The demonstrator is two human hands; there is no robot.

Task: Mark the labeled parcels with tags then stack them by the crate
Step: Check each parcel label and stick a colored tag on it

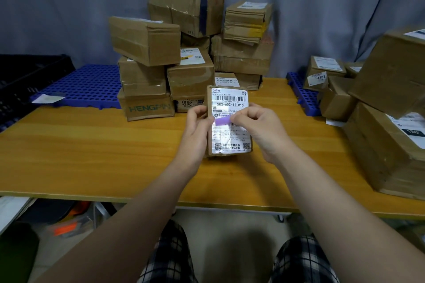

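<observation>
Right hand (259, 131) pinches purple tag (222, 121) against parcel (231, 139) held by left hand (197, 126).

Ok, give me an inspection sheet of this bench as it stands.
Surface: wooden table, level.
Job's things: small parcel, label towards the camera; purple tag across that label; parcel pile behind; more parcels at the right; black crate far left.
Clutter: paper slip on the blue perforated mat.
Grippers: left hand grips the small parcel's left edge; right hand pinches the purple tag.
Cables: nothing seen.
Surroundings: grey curtain behind.
</observation>
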